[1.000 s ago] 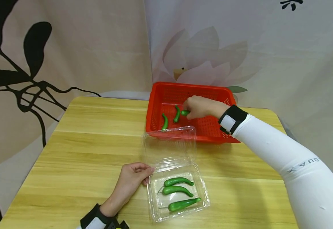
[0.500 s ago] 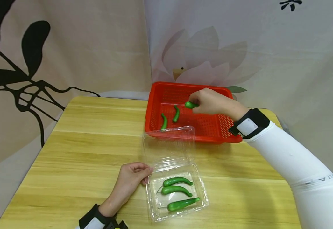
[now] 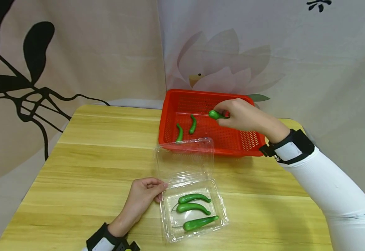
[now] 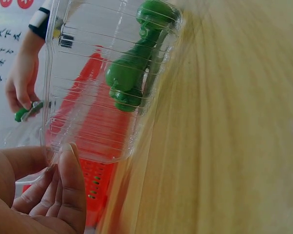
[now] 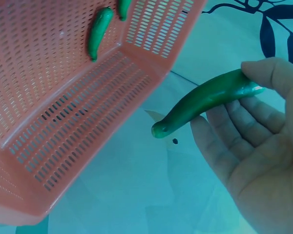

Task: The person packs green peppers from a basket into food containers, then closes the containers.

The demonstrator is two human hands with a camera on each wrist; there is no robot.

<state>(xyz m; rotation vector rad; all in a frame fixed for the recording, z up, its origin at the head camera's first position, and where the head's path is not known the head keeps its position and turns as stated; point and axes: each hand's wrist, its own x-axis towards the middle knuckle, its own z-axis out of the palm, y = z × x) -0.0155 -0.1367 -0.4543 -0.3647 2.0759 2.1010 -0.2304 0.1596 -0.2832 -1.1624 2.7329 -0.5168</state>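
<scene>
My right hand [image 3: 240, 113] pinches a green chili pepper [image 5: 205, 101] between thumb and fingers, raised over the right part of a red plastic basket [image 3: 207, 148]. Two more chili peppers [image 3: 193, 124] lie inside the basket on its left side. At the front, my left hand [image 3: 143, 195] grips the left edge of a clear plastic clamshell box [image 3: 218, 228] near its hinge, thumb on top, as the left wrist view [image 4: 63, 170] also shows. Three chili peppers [image 3: 199, 223] lie crosswise in the box's bottom half. Its lid [image 3: 185, 160] stands folded back toward the basket.
The wooden table [image 3: 107, 157] carries both containers. The raised lid overlaps the basket's front rim in the head view. Behind the table hangs a printed cloth [image 3: 113, 52] with plant and flower patterns.
My right hand has lifted the chili pepper from the basket's middle and moved it up and to the right. The left hand and the box stay in place.
</scene>
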